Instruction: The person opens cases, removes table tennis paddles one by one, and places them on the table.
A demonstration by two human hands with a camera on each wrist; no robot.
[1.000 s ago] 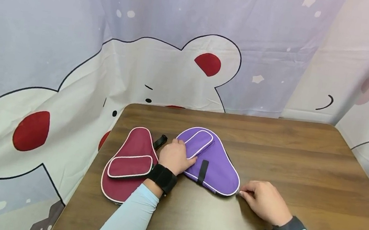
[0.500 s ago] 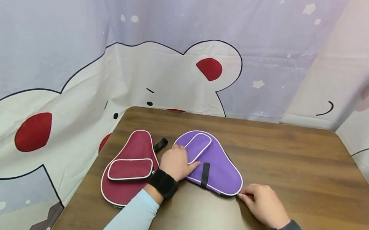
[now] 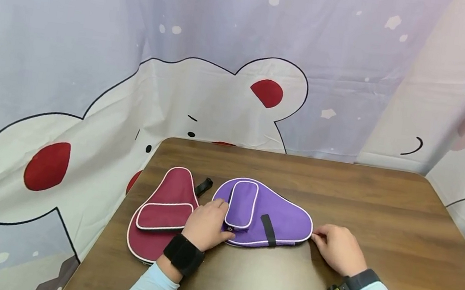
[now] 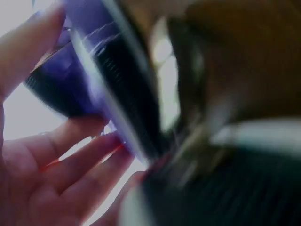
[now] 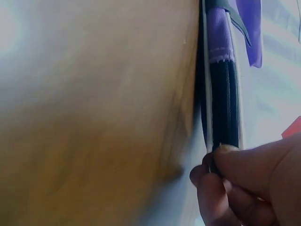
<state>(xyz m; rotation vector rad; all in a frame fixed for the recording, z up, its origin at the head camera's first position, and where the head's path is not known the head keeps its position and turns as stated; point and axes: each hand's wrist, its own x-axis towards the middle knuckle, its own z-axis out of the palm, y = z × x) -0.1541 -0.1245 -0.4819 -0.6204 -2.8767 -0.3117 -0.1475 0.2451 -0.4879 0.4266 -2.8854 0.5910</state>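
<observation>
A purple table tennis paddle case [image 3: 289,217] with white piping lies across the table, its narrow end to the right. A small pocket and a black strap show on its upper face. My left hand [image 3: 207,224] holds the wide left end, thumb at the near edge; the left wrist view is blurred, with thumb and fingers [image 4: 89,165] on either side of the case. My right hand [image 3: 340,249] pinches at the narrow tip. In the right wrist view, thumb and forefinger meet on the black zipper [image 5: 223,103], apparently on its pull, mostly hidden by the fingertips.
A maroon paddle case [image 3: 175,188] lies to the left, partly beneath the left forearm, with a black strap [image 3: 203,186] sticking out. Both cases are on a brown wooden table [image 3: 401,224]. A patterned curtain [image 3: 205,83] hangs behind it.
The purple case has turned, its wide end coming nearer and its narrow end swinging slightly right. My left hand has drawn back with it; the right keeps its pinch at the tip.
</observation>
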